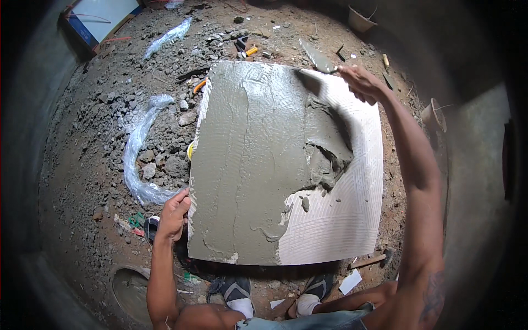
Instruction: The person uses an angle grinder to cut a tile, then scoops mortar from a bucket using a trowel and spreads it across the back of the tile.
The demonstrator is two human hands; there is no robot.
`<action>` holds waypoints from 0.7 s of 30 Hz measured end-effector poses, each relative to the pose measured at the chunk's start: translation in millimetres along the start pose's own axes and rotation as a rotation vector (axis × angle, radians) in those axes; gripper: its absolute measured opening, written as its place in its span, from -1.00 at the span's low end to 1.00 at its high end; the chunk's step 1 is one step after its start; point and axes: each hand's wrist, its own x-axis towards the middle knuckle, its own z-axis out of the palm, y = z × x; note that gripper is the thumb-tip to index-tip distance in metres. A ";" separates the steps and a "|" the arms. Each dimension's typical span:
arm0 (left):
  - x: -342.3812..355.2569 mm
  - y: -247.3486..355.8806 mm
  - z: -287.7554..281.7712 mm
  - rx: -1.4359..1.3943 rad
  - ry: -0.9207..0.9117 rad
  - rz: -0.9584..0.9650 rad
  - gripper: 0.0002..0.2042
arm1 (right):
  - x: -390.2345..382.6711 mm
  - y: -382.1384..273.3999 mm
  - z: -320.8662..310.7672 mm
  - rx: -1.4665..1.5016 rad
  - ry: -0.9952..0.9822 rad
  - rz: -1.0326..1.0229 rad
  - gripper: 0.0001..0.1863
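A large white tile [352, 225] lies with its ribbed back up in front of me. Grey wet mortar [247, 154] covers its left and middle parts in a smooth layer. On the right part sits a rough heap of mortar [324, 165], with a few crumbs near it and bare ribs beyond. My left hand [175, 215] is closed on the tile's left edge, low down. My right hand [360, 82] is closed around the handle of a pointed trowel [319, 58], held over the tile's far right edge with the blade aimed to the far left.
Rubble [176, 165] and crumpled clear plastic wrap [137, 148] lie left of the tile. A hammer [368, 261] is at the near right. Buckets [361, 19] stand along the right. A round basin [129, 291] is at the near left; my shoes [237, 289] are below the tile.
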 end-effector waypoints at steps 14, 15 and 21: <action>0.8 -5.2 1.3 0.081 -0.168 0.120 -0.53 | -183.6 27.4 83.9 -0.172 -0.542 0.109 -0.47; 2.2 -5.7 0.0 0.050 -0.233 0.144 -0.55 | -198.1 27.8 87.8 -0.165 -0.577 0.083 -0.46; 9.9 -18.1 -4.5 -0.002 -0.214 0.121 -0.57 | -302.4 41.8 150.7 -0.316 -0.540 -0.188 -0.41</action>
